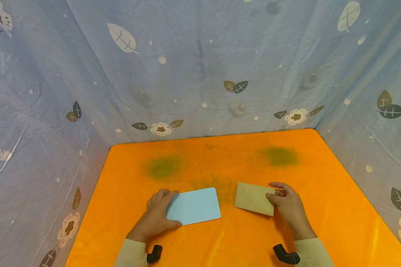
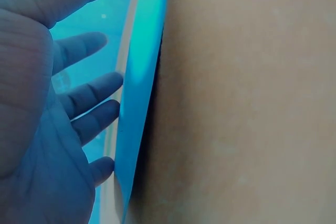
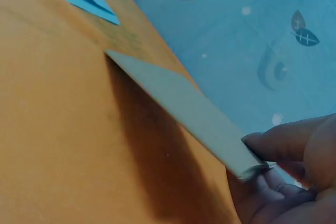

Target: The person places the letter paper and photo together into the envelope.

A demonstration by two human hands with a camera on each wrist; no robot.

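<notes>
Pinching the tan paper [image 1: 253, 199], the right hand [image 1: 290, 208] needs light pressure; the left hand [image 1: 157, 213] grips blue paper [image 1: 197, 205] between thumb and fingers.

A big blue-grey cloth [image 1: 194, 22] hangs at the back and on both sides, like soft walls. It has folds, and pale flowers [image 1: 160, 129], leaves [image 1: 123, 38] and little white paw prints [image 1: 162, 59] on it. The table top [image 1: 217, 157] is bright orange, with round corners at the back and two fuzzy green patches [image 1: 163, 166]
</notes>
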